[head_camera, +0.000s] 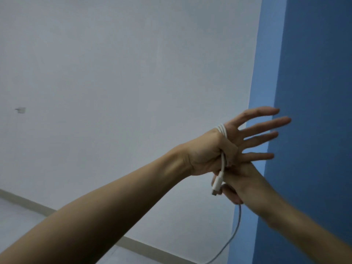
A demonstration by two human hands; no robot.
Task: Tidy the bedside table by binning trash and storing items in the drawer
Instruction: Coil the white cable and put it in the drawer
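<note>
**Item:** white cable (222,164), at about 4 o'clock in the view. Several turns are looped round the left hand (224,147), and the plug end (217,184) hangs at 6 o'clock from the palm.
**Tail:** the loose run (236,231) drops toward 6 o'clock and leaves the frame, so its far end is unseen.
**Left hand:** fingers spread straight toward 3 o'clock, thumb folded over the cable and pinning it to the palm.
**Right hand (245,180):** tucked behind and below the left, fingers curled, seemingly pinching the tail.
**Surroundings:** white wall (114,73) from 9 to 12 o'clock, blue wall (314,73) at 3 o'clock. Table and drawer are not in view.
**Risks:**
- If the thumb eases, the loops will likely slide off the open fingers and uncoil.
- If the unseen far end snags, the tail could jerk.
- Uneven winding could leave a bundle too slack to store neatly.
</note>
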